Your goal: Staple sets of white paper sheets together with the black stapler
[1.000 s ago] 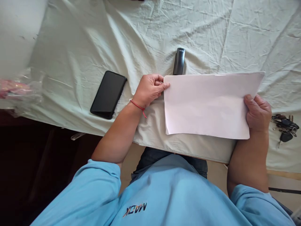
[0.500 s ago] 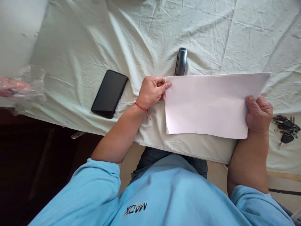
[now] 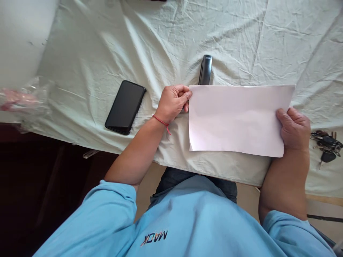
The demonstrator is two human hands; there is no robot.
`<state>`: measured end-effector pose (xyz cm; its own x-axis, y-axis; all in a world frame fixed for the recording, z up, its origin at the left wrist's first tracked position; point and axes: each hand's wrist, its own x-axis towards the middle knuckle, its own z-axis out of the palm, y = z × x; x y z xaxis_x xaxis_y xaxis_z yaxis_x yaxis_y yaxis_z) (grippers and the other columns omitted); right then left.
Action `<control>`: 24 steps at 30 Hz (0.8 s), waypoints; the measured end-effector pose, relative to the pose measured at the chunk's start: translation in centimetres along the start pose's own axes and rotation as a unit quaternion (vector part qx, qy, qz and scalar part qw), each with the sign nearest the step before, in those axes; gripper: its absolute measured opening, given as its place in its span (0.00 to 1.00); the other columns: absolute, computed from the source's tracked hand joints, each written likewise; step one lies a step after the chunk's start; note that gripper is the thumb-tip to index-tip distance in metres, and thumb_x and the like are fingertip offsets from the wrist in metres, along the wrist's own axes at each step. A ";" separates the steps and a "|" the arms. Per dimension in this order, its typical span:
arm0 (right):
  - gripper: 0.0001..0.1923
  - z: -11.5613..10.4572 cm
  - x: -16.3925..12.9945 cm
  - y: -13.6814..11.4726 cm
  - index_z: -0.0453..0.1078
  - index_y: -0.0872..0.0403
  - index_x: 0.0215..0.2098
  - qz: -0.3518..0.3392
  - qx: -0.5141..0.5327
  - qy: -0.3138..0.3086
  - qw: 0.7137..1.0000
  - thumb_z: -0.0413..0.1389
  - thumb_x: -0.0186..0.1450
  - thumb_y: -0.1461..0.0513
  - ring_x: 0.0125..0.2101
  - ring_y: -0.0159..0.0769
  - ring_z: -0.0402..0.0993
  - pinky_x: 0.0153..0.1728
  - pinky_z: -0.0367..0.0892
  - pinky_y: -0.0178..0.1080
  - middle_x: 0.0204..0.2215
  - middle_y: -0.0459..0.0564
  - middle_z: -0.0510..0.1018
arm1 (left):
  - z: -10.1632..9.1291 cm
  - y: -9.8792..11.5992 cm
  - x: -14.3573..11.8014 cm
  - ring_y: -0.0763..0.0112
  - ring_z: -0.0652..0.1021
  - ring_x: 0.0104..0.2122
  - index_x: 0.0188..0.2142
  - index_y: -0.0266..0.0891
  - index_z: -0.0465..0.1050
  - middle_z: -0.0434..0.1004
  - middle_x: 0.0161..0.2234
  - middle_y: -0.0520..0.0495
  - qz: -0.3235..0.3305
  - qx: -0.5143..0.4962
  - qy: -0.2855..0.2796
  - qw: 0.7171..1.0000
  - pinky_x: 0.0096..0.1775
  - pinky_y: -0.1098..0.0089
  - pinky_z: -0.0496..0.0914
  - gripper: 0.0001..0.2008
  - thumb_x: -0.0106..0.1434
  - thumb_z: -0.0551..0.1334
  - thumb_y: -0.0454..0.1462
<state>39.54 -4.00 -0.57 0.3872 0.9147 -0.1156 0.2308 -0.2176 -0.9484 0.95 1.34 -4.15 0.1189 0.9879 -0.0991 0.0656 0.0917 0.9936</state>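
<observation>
Here, head view only, looking down past a light blue shirt (image 3: 187,228) at the bench.

Paper: a white sheet, or a thin stack (image 3: 237,119), lies flat near the front edge of the bench, long side across, its near edge just short of the drop.

Left hand: the left hand (image 3: 173,101) is curled at the sheet's upper left corner, thumb and fingertips pinched together on that corner; the grip looks meant to keep the corner square and steady. A red thread (image 3: 160,122) circles the wrist.

Right hand: the right hand (image 3: 294,128) is closed on the right edge of the paper, thumb on top and fingers mostly hidden beneath, so the sheet is pinned from both ends and cannot slide on the wrinkled cloth.

Cloth: a pale, creased cloth (image 3: 107,43) covers the bench and hangs over the front.

Stapler: a small black stapler-like thing (image 3: 205,69) lies just beyond the paper's top edge, its near end hidden by the sheet, close to the left hand.

Phone: a dark phone (image 3: 125,107) lies face up, left of the left hand, apart from it.

Keys: a bunch of keys (image 3: 325,146) rests right of the right hand, near it.

Plastic wrap: a clear bag with something pink (image 3: 21,101) sits at the far left, blurred.
</observation>
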 end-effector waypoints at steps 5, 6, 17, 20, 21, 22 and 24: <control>0.20 -0.1 -0.4 -0.8 0.84 0.55 0.38 0.068 0.004 -0.015 0.998 0.73 0.53 0.50 0.24 0.31 0.73 0.22 0.67 0.32 0.29 0.49 0.83 | 0.5 -0.3 0.7 0.79 0.65 0.14 0.30 0.40 0.74 0.69 0.18 0.56 -0.001 0.046 0.023 0.999 0.17 0.74 0.57 0.11 0.70 0.69 0.37; 0.20 -0.2 -0.6 -1.1 0.84 0.55 0.38 0.088 0.007 -0.016 0.996 0.73 0.53 0.51 0.23 0.32 0.73 0.21 0.67 0.33 0.29 0.49 0.84 | 0.6 0.0 0.7 0.80 0.65 0.14 0.29 0.40 0.73 0.68 0.17 0.56 -0.011 0.053 0.024 0.998 0.17 0.74 0.56 0.12 0.70 0.69 0.37; 0.11 -0.5 -1.0 -3.2 0.82 0.55 0.35 0.220 -0.013 -0.035 0.975 0.68 0.54 0.60 0.17 0.32 0.70 0.17 0.67 0.33 0.23 0.47 0.80 | 2.0 3.8 1.1 0.77 0.63 0.14 0.21 0.39 0.69 0.66 0.17 0.52 -0.157 0.160 0.067 0.972 0.18 0.72 0.53 0.15 0.64 0.64 0.28; 0.11 -0.3 -0.9 -3.2 0.82 0.55 0.35 0.211 -0.010 -0.025 0.977 0.67 0.54 0.60 0.17 0.30 0.68 0.18 0.68 0.33 0.23 0.47 0.79 | 2.1 3.3 2.0 0.77 0.64 0.15 0.20 0.40 0.68 0.64 0.16 0.53 -0.132 0.189 0.070 0.971 0.20 0.71 0.55 0.16 0.65 0.65 0.30; 0.11 -0.3 -0.8 -3.1 0.82 0.55 0.35 0.208 -0.010 -0.020 0.978 0.67 0.53 0.60 0.17 0.29 0.67 0.18 0.68 0.33 0.23 0.47 0.79 | 2.0 3.0 2.3 0.76 0.64 0.16 0.20 0.40 0.68 0.63 0.16 0.53 -0.120 0.196 0.070 0.971 0.21 0.70 0.56 0.16 0.65 0.65 0.31; 0.11 -0.3 -0.8 -2.9 0.82 0.55 0.35 0.204 -0.011 -0.015 0.979 0.67 0.53 0.60 0.16 0.29 0.66 0.18 0.68 0.33 0.23 0.46 0.79 | 2.0 2.7 2.6 0.75 0.65 0.17 0.21 0.40 0.69 0.63 0.16 0.53 -0.105 0.203 0.068 0.971 0.22 0.70 0.58 0.16 0.65 0.65 0.31; 0.13 -0.4 -0.6 -2.4 0.82 0.55 0.36 0.186 -0.017 -0.007 0.982 0.67 0.52 0.59 0.17 0.28 0.65 0.18 0.67 0.33 0.23 0.46 0.79 | 1.9 2.0 3.2 0.73 0.69 0.20 0.23 0.40 0.71 0.64 0.17 0.53 -0.060 0.212 0.065 0.973 0.25 0.69 0.62 0.13 0.64 0.66 0.31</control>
<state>39.14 -4.16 1.90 0.4382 0.7743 -0.4565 0.1056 -0.5488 -0.8293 3.36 4.40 -2.61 -0.0389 0.9831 -0.1791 0.4780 0.1757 0.8606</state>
